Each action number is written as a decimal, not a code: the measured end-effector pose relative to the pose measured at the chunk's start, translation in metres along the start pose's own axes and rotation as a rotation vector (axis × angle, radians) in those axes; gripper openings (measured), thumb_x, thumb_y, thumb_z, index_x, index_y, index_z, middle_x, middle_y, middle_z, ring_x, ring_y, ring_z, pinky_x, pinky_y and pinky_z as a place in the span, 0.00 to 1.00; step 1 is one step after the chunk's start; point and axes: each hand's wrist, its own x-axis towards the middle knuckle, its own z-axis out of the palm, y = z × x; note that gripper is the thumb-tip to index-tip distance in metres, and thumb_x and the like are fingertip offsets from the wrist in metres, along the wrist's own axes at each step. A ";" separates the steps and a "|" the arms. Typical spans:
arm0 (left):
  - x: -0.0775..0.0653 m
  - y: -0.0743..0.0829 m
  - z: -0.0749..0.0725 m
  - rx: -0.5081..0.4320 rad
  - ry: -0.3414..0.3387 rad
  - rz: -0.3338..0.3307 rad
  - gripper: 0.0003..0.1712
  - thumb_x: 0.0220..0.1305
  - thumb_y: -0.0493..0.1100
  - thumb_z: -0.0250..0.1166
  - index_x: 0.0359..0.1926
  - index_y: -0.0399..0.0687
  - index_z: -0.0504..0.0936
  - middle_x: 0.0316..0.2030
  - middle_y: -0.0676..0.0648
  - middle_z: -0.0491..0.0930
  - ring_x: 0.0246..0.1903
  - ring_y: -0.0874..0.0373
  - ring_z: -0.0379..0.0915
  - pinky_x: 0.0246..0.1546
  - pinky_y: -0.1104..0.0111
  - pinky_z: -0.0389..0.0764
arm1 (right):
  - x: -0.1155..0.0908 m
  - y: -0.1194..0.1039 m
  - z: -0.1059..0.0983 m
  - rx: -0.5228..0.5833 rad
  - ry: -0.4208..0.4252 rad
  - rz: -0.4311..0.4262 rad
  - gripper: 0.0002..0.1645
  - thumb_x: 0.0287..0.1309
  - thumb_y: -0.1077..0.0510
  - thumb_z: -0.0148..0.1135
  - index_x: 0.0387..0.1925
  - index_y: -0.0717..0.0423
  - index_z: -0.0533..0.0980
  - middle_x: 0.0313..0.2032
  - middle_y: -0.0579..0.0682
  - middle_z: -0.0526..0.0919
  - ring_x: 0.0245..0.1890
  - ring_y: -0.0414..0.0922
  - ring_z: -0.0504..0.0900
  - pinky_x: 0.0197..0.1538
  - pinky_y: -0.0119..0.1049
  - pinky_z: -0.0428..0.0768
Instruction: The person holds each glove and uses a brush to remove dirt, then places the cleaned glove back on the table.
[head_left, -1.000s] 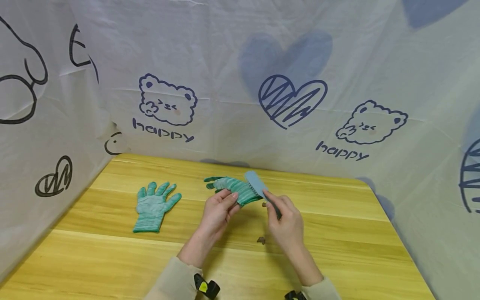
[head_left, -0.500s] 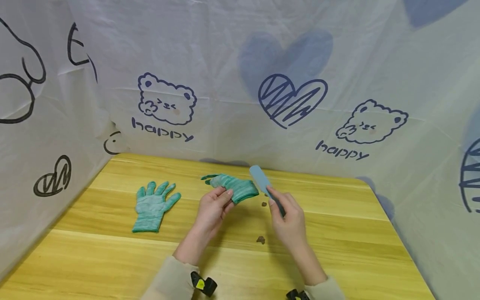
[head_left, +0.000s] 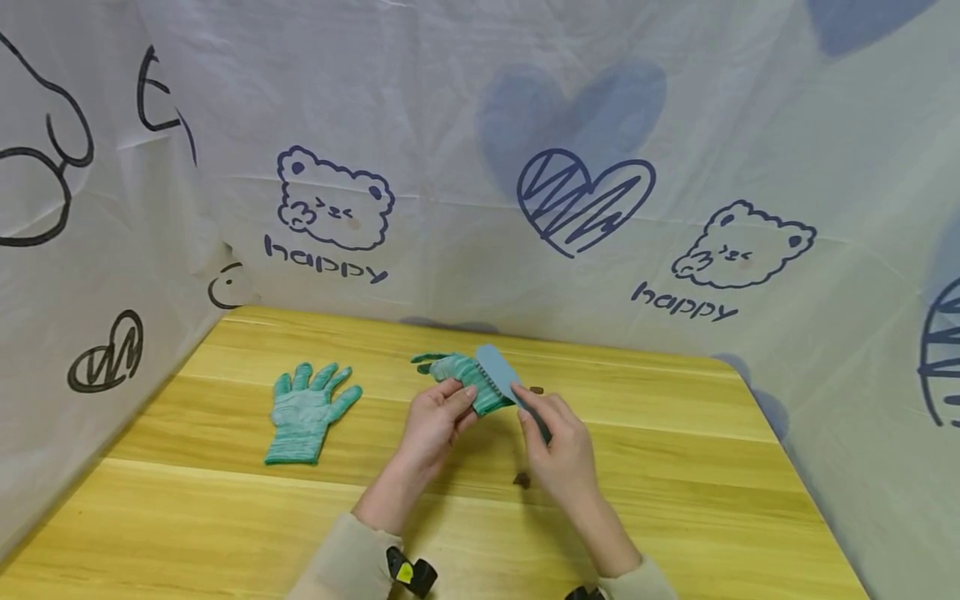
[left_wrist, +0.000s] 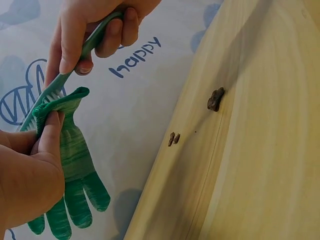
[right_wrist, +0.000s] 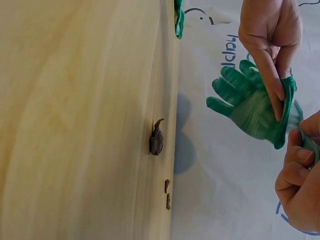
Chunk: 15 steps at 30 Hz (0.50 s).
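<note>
Above the table, my left hand (head_left: 435,421) pinches a green-and-white knitted glove (head_left: 467,379) near its cuff, the glove's fingers pointing left. In the left wrist view the glove (left_wrist: 75,155) dangles with its cuff between thumb and fingers. My right hand (head_left: 558,446) grips the dark handle of a blue brush (head_left: 498,367). The brush's bristles touch the glove's upper face close to the cuff. The brush (left_wrist: 75,67) also crosses the cuff in the left wrist view. A second matching glove (head_left: 303,412) lies flat on the table at left, fingers spread.
The wooden table (head_left: 675,475) bears small brown crumbs; a larger brown lump (head_left: 522,480) lies between the forearms and another bit (head_left: 536,390) lies farther back. A white printed sheet (head_left: 450,125) hangs behind the table and along its sides.
Half a second ago the brush stood just off the glove's cuff at right. Now it is back on the glove, farther left. The held glove has shifted slightly right.
</note>
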 end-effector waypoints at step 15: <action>-0.002 -0.001 0.001 0.030 -0.010 -0.004 0.13 0.78 0.31 0.56 0.54 0.21 0.77 0.34 0.50 0.84 0.33 0.67 0.79 0.35 0.78 0.83 | 0.003 0.007 -0.003 -0.073 0.072 0.036 0.22 0.64 0.69 0.69 0.58 0.54 0.85 0.35 0.52 0.84 0.25 0.38 0.72 0.24 0.27 0.70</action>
